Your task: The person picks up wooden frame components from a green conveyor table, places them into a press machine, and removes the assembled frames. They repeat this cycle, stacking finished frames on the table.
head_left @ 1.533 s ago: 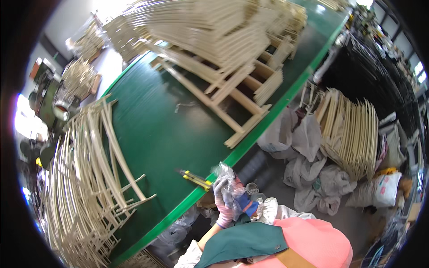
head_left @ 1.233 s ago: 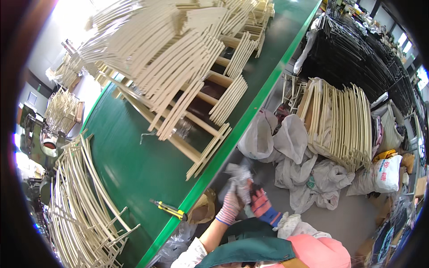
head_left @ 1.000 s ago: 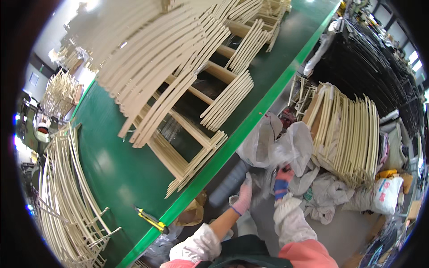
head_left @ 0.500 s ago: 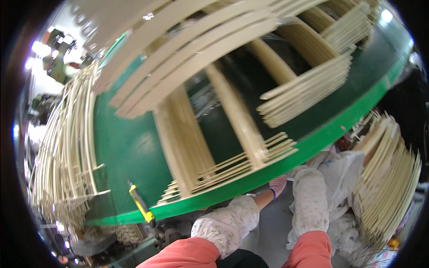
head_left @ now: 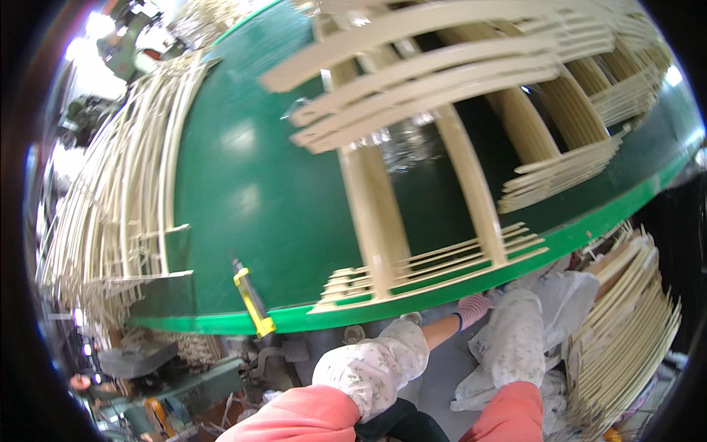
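My left hand (head_left: 473, 309), in a pink striped glove, reaches below the green edge of the table near white plastic sheeting (head_left: 475, 365). Its fingers are too hidden to show whether they hold anything. A flowered sleeve cover (head_left: 508, 335) is on my right arm, which reaches toward the same sheeting; the right hand itself is out of sight. Above both arms, pale wooden slatted frames (head_left: 379, 221) lie stacked on the green table (head_left: 243, 184).
A yellow utility knife (head_left: 254, 303) lies at the table's near edge. Thin wooden frames (head_left: 129, 191) stand bunched at the left. Many pale slats (head_left: 626, 331) lean in a stack at the lower right. Machinery (head_left: 184, 390) sits at the lower left.
My view has turned left, so the table, frames and knife appear shifted to the right. My left hand stays low by the table edge, slightly further right in the picture.
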A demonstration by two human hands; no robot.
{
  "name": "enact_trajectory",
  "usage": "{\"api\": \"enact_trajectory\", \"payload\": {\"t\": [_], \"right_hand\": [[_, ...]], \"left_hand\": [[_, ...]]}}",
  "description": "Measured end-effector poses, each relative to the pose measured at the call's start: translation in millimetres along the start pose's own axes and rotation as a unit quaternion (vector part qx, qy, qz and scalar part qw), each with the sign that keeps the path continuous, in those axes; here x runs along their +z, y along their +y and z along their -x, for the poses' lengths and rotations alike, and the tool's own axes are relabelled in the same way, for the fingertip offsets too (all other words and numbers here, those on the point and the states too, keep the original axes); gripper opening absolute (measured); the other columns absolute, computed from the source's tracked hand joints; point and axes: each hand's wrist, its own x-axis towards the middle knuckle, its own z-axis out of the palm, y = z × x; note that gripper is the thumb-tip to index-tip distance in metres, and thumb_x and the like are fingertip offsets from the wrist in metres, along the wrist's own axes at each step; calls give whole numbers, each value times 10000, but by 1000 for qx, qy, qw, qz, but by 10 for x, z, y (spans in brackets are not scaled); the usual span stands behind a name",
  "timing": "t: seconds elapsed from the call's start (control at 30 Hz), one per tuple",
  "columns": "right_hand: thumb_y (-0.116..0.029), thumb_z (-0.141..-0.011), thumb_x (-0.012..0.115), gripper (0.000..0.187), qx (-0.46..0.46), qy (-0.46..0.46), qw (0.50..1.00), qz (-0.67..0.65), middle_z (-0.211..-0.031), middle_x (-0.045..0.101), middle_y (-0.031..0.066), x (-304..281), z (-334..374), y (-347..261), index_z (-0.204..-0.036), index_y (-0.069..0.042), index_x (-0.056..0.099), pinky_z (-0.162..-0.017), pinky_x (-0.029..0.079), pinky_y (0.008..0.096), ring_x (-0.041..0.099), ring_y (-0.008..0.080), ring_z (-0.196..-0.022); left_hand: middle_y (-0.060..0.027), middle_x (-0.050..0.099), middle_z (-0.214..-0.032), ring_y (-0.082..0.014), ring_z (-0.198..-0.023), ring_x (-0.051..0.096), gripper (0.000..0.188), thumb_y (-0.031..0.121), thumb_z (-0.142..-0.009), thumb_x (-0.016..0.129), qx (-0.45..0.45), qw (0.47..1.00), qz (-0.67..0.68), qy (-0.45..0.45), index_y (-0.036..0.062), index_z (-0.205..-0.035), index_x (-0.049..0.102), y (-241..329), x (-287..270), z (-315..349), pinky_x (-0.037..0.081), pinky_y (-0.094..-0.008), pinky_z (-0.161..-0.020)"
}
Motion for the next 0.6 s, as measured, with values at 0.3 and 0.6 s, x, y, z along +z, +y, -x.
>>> {"api": "enact_trajectory", "payload": {"t": [0.3,0.6], "right_hand": [[26,-597,482,524,-95,227,969,-22,-1092,623,166,-1120,1095,34,-1114,41,563,-916,437,345,590,274,-1023],[-348,-880,498,454,-365,-291,726,-505,-1221,532,194,-288,4071,-3262,-1251,-86,491,-745,498,342,598,265,-906]], "left_hand": [[-184,573,-1080,-362,-993,549,368,42,-757,579,315,926,116,175,8,-1121,544,677,-2107,2151,439,-454,-860],[-146,567,-1061,-334,-965,548,443,-9,-681,616,225,824,-38,518,60,-1112,541,-158,-3837,3401,432,-458,-847]]}}
